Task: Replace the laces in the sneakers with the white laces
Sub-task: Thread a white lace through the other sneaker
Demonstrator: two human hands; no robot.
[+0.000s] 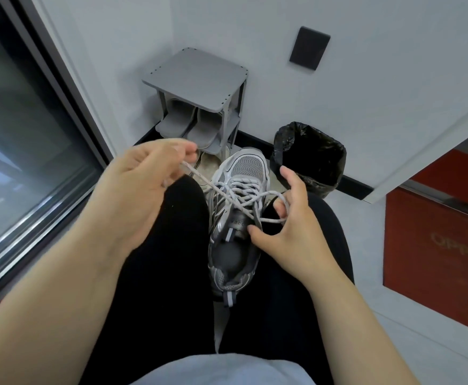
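A grey and silver sneaker [238, 218] rests between my thighs, toe pointing away from me. A pale speckled lace [244, 187] is threaded through its eyelets. My left hand [141, 184] is raised at the shoe's upper left and pinches one lace end, pulled out taut across my left knee. My right hand [291, 226] sits at the shoe's right side, thumb against the tongue, with the other lace end looped around its fingers. A second shoe [208, 165] lies on the floor behind my left knee, mostly hidden.
A small grey shoe rack [199, 70] with grey slippers [185, 126] stands in the corner ahead. A bin lined with a black bag [310, 154] stands to its right. A glass door [19, 129] runs along the left. A red box [435, 243] stands at the right.
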